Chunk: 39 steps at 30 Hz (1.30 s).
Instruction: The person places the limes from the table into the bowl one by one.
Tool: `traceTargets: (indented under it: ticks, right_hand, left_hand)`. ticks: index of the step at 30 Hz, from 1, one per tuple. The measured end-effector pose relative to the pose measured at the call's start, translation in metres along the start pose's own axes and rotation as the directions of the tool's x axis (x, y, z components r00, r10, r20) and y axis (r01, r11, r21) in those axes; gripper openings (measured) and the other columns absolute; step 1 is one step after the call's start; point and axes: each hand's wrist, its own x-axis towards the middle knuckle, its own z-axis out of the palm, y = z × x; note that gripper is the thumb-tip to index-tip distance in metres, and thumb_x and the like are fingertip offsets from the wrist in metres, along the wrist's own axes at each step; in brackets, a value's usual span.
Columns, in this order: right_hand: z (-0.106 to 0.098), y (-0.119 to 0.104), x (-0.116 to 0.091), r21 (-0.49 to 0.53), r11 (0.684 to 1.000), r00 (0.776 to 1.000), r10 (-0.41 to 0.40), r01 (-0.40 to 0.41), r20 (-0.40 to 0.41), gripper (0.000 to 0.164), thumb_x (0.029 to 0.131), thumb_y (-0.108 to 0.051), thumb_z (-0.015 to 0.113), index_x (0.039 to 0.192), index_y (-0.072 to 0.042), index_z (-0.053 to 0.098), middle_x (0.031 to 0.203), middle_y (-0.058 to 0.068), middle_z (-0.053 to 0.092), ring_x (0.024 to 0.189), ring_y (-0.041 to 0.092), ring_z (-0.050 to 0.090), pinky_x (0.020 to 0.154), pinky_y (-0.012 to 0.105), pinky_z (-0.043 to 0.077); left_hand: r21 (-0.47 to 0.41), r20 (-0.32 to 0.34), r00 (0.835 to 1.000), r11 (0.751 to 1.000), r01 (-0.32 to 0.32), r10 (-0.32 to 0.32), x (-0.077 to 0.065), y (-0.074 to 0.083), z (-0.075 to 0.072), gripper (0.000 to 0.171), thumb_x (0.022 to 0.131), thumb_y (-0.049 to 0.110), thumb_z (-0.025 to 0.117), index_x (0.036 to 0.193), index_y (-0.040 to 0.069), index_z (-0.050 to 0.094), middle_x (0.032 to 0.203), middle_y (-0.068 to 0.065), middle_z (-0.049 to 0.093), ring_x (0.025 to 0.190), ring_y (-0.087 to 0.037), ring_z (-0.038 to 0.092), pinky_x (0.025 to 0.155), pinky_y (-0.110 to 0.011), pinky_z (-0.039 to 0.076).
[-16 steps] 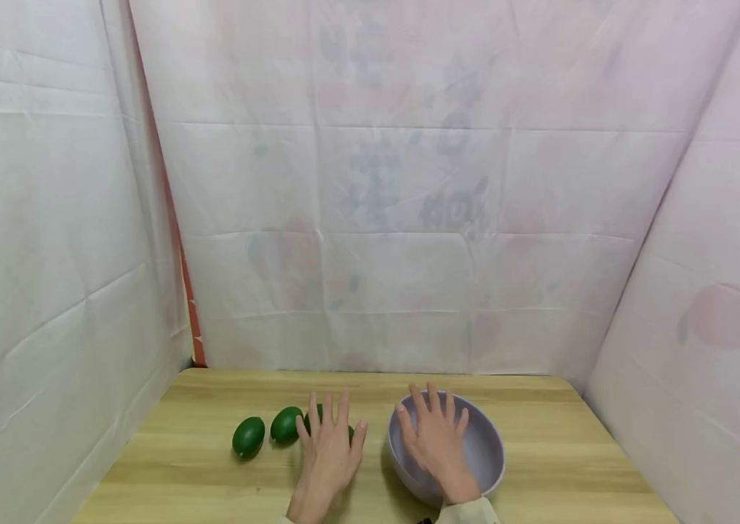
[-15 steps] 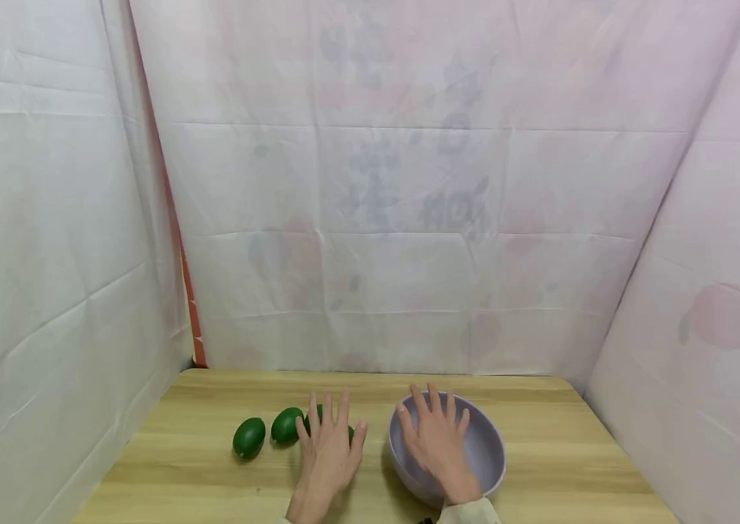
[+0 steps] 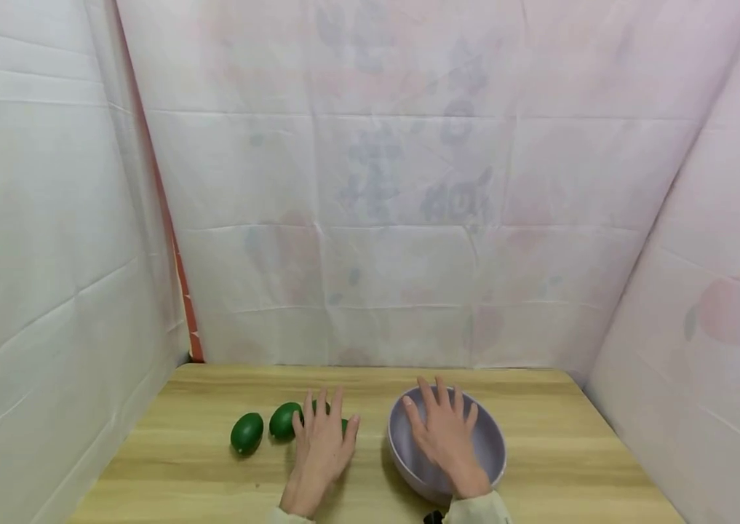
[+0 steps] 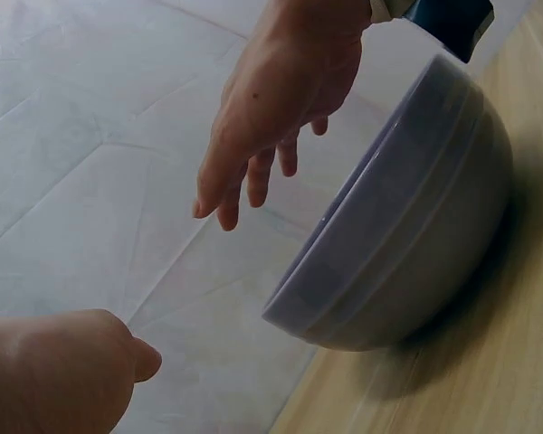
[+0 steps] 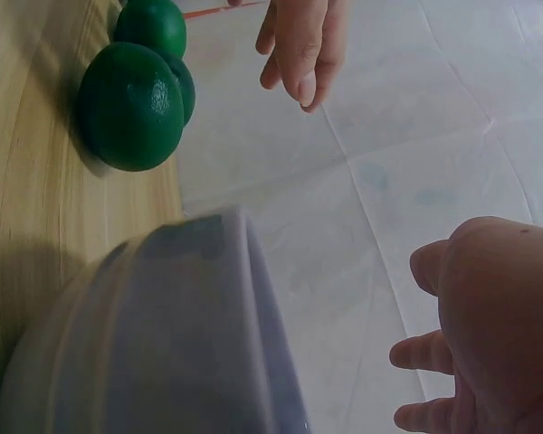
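Note:
Several green limes lie on the wooden table at the left, among them an outermost lime (image 3: pixel 247 434) and one beside it (image 3: pixel 286 421). My left hand (image 3: pixel 324 447) hovers over the inner ones with fingers spread, partly hiding them. To the right stands a purple-grey bowl (image 3: pixel 490 440), upright, nothing visible inside. Above its opening is my right hand (image 3: pixel 444 437), fingers extended and holding nothing. In the left wrist view, a gap shows between the right hand (image 4: pixel 281 99) and the bowl rim (image 4: pixel 362 172). The right wrist view has the limes (image 5: pixel 131 108) beyond the bowl (image 5: pixel 181 334).
The wooden table (image 3: pixel 559 451) has rounded far corners. White sheets with faint prints enclose it, as a back sheet (image 3: pixel 396 269), a left sheet (image 3: pixel 49 291) and a right sheet (image 3: pixel 703 378). A dark device (image 3: pixel 433 517) sits at the right wrist.
The head view has shifted slightly, with the back sheet sitting higher in it. My left hand has drifted a little left and my right hand a little right. The limes and bowl stay put.

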Motion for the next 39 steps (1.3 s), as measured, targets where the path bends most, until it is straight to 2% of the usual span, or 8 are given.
traceTargets:
  ticks: [5,9,14,22,27,31,39]
  right_hand:
    - [-0.003,0.003,-0.002,0.009,1.000,1.000,0.009,-0.009,0.027,0.063,0.104,-0.054,0.043,0.154,-0.015,0.044,0.165,0.023,0.029,0.151,0.057,0.015,0.110,0.083,0.004]
    - [-0.006,0.004,-0.003,-0.018,0.999,0.998,0.029,-0.028,0.052,0.065,0.105,-0.054,0.042,0.156,-0.014,0.039,0.166,0.024,0.026,0.152,0.056,0.015,0.112,0.082,0.004]
    - [-0.012,0.004,-0.003,-0.050,0.999,0.999,0.017,-0.015,0.029,0.066,0.104,-0.054,0.043,0.155,-0.012,0.040,0.164,0.025,0.028,0.150,0.056,0.020,0.112,0.081,0.010]
    - [-0.025,0.008,-0.003,-0.065,0.998,0.999,0.013,-0.010,0.041,0.068,0.105,-0.054,0.042,0.157,-0.010,0.037,0.164,0.025,0.028,0.150,0.054,0.023,0.113,0.080,0.011]
    - [-0.030,0.014,-0.002,-0.082,0.997,1.000,0.013,-0.010,0.029,0.067,0.105,-0.053,0.043,0.156,-0.010,0.037,0.163,0.026,0.030,0.148,0.053,0.027,0.112,0.079,0.016]
    - [-0.034,0.019,-0.001,-0.090,0.996,1.000,0.012,-0.011,0.010,0.068,0.104,-0.053,0.043,0.156,-0.009,0.038,0.162,0.027,0.031,0.148,0.053,0.028,0.112,0.078,0.018]
    - [-0.042,0.025,0.000,-0.106,0.994,1.000,-0.007,0.006,-0.014,0.068,0.104,-0.054,0.042,0.155,-0.008,0.039,0.161,0.027,0.033,0.145,0.052,0.033,0.108,0.077,0.024]
  left_hand:
    - [0.007,-0.010,1.000,1.000,-0.010,0.010,-0.002,-0.001,-0.002,0.055,0.102,0.038,0.057,0.148,0.009,0.049,0.144,-0.028,0.053,0.137,-0.053,0.043,0.102,-0.077,0.036]
    - [0.029,0.006,1.000,1.000,-0.009,0.008,-0.004,-0.002,-0.002,0.054,0.102,0.038,0.057,0.148,0.010,0.049,0.144,-0.027,0.054,0.134,-0.050,0.047,0.100,-0.073,0.040]
    - [0.061,-0.038,0.999,0.998,-0.034,0.037,-0.004,-0.003,-0.003,0.050,0.101,0.036,0.059,0.143,0.010,0.053,0.137,-0.025,0.059,0.127,-0.047,0.054,0.094,-0.065,0.048]
    - [0.038,-0.072,0.996,0.998,-0.058,0.061,-0.002,-0.005,-0.005,0.043,0.098,0.032,0.063,0.134,0.008,0.060,0.127,-0.022,0.066,0.112,-0.043,0.063,0.081,-0.057,0.054]
    - [0.034,-0.067,0.995,0.997,-0.074,0.076,-0.002,-0.005,-0.007,0.037,0.097,0.030,0.065,0.127,0.007,0.065,0.118,-0.019,0.070,0.100,-0.038,0.067,0.072,-0.049,0.056]
    - [0.023,-0.039,0.996,0.996,-0.081,0.082,-0.002,-0.003,-0.010,0.034,0.097,0.029,0.066,0.124,0.008,0.066,0.114,-0.016,0.071,0.093,-0.032,0.068,0.069,-0.043,0.056]
    - [0.022,-0.036,0.995,0.996,-0.091,0.091,-0.003,-0.001,-0.011,0.033,0.095,0.028,0.069,0.121,0.008,0.067,0.111,-0.013,0.072,0.088,-0.029,0.068,0.065,-0.038,0.055]
